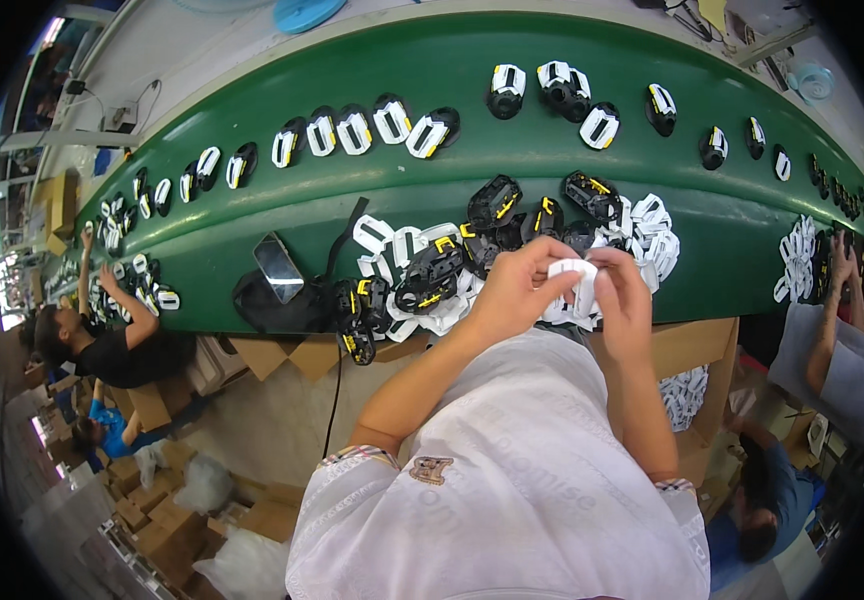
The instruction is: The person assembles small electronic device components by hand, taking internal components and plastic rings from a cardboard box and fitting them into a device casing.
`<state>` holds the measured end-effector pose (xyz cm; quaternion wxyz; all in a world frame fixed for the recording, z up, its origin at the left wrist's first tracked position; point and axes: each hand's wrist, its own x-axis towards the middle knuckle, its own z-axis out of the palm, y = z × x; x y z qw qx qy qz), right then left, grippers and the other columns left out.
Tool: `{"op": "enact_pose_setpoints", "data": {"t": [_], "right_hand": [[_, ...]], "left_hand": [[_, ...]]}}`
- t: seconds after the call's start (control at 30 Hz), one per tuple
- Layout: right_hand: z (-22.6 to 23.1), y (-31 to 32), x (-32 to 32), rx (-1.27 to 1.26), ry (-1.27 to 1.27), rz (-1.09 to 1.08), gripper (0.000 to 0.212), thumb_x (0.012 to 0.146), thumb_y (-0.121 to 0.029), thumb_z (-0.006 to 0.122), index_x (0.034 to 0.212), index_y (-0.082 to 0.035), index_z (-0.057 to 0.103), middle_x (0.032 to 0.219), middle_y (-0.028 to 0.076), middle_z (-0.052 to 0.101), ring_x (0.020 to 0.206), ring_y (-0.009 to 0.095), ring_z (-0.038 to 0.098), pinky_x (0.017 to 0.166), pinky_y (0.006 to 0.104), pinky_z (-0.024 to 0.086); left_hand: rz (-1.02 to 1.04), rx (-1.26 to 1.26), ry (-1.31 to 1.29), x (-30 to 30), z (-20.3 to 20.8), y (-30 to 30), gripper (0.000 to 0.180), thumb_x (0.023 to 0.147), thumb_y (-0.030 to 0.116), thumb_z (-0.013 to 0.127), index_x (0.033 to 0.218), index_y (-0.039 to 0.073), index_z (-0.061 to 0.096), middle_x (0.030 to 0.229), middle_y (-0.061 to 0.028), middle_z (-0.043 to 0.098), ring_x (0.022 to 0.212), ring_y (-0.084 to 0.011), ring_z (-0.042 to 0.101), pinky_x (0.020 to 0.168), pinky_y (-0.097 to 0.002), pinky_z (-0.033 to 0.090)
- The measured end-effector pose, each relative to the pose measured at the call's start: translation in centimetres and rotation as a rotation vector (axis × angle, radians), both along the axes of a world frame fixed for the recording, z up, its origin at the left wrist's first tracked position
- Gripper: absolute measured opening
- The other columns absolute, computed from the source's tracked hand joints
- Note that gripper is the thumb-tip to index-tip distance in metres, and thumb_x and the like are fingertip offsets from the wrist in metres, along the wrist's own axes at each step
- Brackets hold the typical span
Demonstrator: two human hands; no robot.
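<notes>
Close in front of me, my left hand [524,288] and my right hand [624,292] are both closed on one white plastic frame [574,272]. Its lower edge is partly hidden by fingers. Beyond my hands lie several black plastic housings with yellow parts, among them one housing [495,202] and another [593,197]. Loose white frames [655,240] are heaped to the right of my hands. More white frames are piled to the left, under and around a black housing [430,275].
A green conveyor belt [352,185] carries spaced-out black-and-white units [392,118]. A phone [278,266] rests on a black bag [292,305] to the left. Co-workers [102,325] sit along both sides. A cardboard box [702,345] of white parts stands below the edge.
</notes>
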<state>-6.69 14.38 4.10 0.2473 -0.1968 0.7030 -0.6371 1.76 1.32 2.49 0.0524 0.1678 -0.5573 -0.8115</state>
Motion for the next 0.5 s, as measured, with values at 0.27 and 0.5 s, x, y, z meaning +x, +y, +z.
{"op": "enact_pose_setpoints", "data": {"t": [0.27,0.5], "right_hand": [[0.8,-0.4,0.3,0.151,0.195,0.256,0.026,0.092,-0.018,0.046,0.078,0.001,0.055,0.057,0.003,0.049,0.051,0.007,0.041,0.046,0.0237,0.032],[1.1,-1.1,1.1,-0.175,-0.259,0.161,0.022,0.093,-0.018,0.046,0.081,-0.001,0.052,0.062,-0.001,0.048,0.052,0.005,0.041,0.048,0.0198,0.034]], "left_hand": [[0.305,-0.086,0.064,1.1,0.1,0.9,0.011,0.087,0.009,0.056,0.093,-0.001,0.056,0.078,-0.0018,0.058,0.07,-0.0063,0.054,0.062,-0.0217,0.044],[0.211,-0.47,0.058,1.0,3.3,1.5,0.015,0.092,0.013,0.042,0.084,0.001,0.047,0.055,-0.011,0.051,0.047,-0.0219,0.053,0.046,-0.0316,0.039]]}}
